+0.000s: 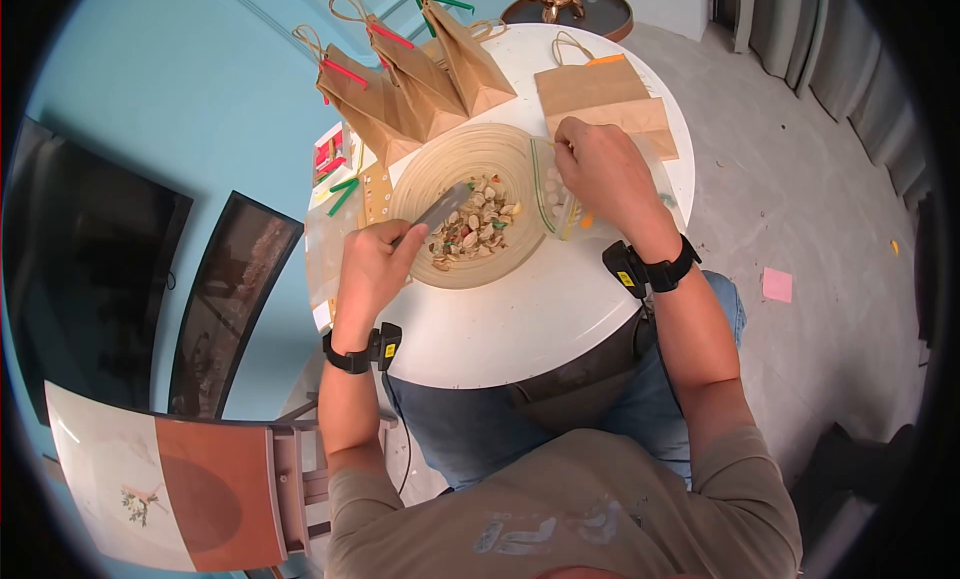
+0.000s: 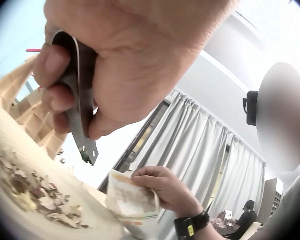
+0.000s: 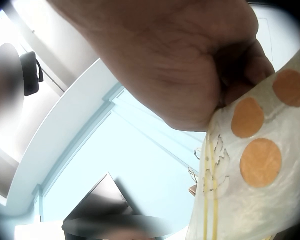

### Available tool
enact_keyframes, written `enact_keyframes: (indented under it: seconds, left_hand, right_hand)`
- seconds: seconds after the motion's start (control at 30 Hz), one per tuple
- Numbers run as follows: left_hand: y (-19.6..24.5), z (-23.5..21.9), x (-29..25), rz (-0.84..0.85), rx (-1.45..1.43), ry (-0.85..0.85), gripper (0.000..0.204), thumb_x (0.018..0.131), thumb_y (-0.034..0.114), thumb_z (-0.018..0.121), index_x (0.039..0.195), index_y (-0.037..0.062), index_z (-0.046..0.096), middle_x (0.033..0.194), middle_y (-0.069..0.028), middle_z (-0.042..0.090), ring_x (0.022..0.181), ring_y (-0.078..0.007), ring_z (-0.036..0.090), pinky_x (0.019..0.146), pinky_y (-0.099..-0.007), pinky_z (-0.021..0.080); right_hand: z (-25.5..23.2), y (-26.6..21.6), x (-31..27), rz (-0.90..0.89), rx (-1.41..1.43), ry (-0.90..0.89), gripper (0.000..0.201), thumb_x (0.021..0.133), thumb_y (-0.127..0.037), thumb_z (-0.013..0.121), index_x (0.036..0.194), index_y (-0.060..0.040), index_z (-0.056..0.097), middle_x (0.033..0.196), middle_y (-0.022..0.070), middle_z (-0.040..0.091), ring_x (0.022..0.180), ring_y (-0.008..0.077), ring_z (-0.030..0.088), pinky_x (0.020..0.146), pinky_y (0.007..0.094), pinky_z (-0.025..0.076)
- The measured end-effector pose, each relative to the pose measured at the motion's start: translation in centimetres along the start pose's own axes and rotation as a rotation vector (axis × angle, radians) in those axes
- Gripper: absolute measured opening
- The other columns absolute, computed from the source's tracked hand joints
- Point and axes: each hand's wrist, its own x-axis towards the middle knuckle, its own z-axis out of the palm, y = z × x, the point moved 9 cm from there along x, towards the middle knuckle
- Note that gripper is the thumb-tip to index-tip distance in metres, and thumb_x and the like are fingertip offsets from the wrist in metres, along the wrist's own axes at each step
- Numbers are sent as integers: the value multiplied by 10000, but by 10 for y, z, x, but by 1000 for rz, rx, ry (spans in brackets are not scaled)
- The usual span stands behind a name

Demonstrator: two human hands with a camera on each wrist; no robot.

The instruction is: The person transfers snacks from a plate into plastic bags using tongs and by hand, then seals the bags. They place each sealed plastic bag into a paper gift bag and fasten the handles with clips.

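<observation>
My left hand (image 1: 378, 269) grips metal tongs (image 1: 446, 208), which reach over a round, pale ridged bowl (image 1: 415, 174). A loose heap of shell-like or dried pieces (image 1: 478, 224), mostly beige and brown with a few green ones, lies in the bowl. In the left wrist view the tongs (image 2: 81, 120) point down, with a small dark bit at their tips. My right hand (image 1: 612, 174) pinches the edge of a clear zip bag (image 1: 556, 194) beside the bowl's right rim. Orange dots mark the bag (image 3: 225, 200), and pale pieces show through it.
Several brown paper bags (image 1: 410, 94) with red and green clips stand behind the bowl on the white round table (image 1: 500, 329). Another paper bag (image 1: 600, 89) lies at the back right. Green clips (image 1: 343, 194) and a small box (image 1: 332, 154) sit at the left edge.
</observation>
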Motion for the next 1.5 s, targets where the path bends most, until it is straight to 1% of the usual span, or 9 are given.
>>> enact_keyframes:
  seconds: [0.3,0.33,0.43,0.5,0.67,0.9,1.13,1.4,1.5]
  left_hand:
    - [85,17,1,245,-67,-10,293,1008,223,845,987,-67,806,691,-153,681,587,-159,557,583,-344,456]
    - [84,17,5,249,-67,-13,293,1008,223,845,987,-67,806,691,-153,681,587,-159,557,583,-344,456]
    - [38,19,27,44,-29,-73,356,1008,279,839,967,-73,801,663,-151,661,582,-182,563,588,-365,464]
    - [4,23,45,-2,120,-5,465,1012,386,797,912,-68,802,691,-272,681,626,-402,683,642,-467,540]
    - [-59,63,67,-134,27,-113,529,1025,423,778,875,-84,793,674,-252,684,622,-344,687,669,-446,554]
    - [-61,72,52,-154,8,-307,534,1022,439,784,863,-71,805,652,-181,681,618,-255,653,667,-412,544]
    - [-35,64,28,-106,-65,-352,487,1011,409,812,885,-61,808,646,-147,659,591,-230,612,626,-394,512]
    - [-23,64,8,16,-14,-232,411,1045,320,779,931,-75,790,677,-277,641,599,-407,654,619,-469,512]
    - [-23,65,7,25,-1,-227,378,1053,293,771,959,-71,804,693,-274,660,613,-402,672,633,-462,525]
  right_hand:
    - [-6,1,0,-7,-4,28,194,991,-57,609,957,73,750,863,322,737,833,498,741,817,561,585]
    - [-8,2,0,-1,-4,34,192,990,-57,610,955,74,747,865,322,737,837,498,742,817,561,584]
    - [-12,3,-1,7,-1,27,194,991,-55,607,950,78,742,866,324,734,841,497,742,818,564,582]
    - [-12,5,-1,1,9,34,195,993,-56,608,947,80,740,864,325,732,837,498,741,815,566,581]
    - [-11,7,0,-17,12,48,196,997,-58,614,943,83,739,862,328,729,824,498,739,803,568,580]
    - [-12,7,0,-4,22,39,196,1001,-59,618,939,80,740,867,324,736,828,494,745,800,564,584]
    - [-12,3,-1,-9,7,39,204,1002,-62,609,945,78,746,866,321,739,828,494,747,807,566,585]
    - [-9,5,0,-21,9,41,200,997,-62,608,936,72,743,859,322,735,823,493,744,802,568,582]
    - [-7,7,1,-11,-10,36,183,1005,-76,635,957,54,755,870,293,751,823,473,745,799,548,581]
